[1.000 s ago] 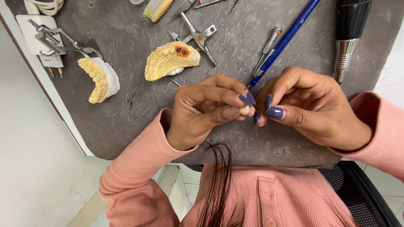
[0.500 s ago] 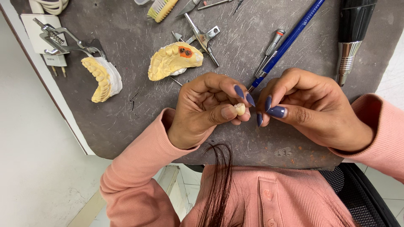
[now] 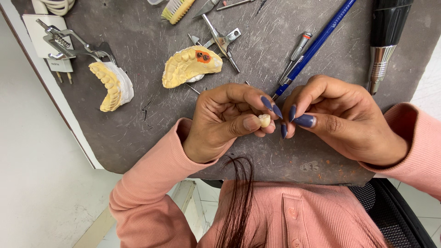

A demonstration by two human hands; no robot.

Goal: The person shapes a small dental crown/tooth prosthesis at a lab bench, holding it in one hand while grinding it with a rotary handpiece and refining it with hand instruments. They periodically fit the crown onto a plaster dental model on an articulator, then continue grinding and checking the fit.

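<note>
Head camera, looking down at a scratched dark work board [image 3: 138, 138]: the left hand [image 3: 225, 119] pinches a small cream-coloured tooth piece [image 3: 264, 120] between thumb and curled fingertips, holding it above the board's near edge. The right hand [image 3: 342, 119] sits just beside it, fingers pressed together around a long blue tool [image 3: 317, 46] whose shaft slants up and away to the right — its tip is hidden between the fingers near the tooth piece.

Farther back on the board lies a yellow jaw cast [image 3: 189, 66] with an orange spot, and to its left a second jaw cast [image 3: 112, 85] on a white base, touching a metal clamp [image 3: 69, 43]. A brush [image 3: 177, 9] lies at the top edge, a black and silver handpiece [image 3: 383, 41] at the right, well apart from the hands.
</note>
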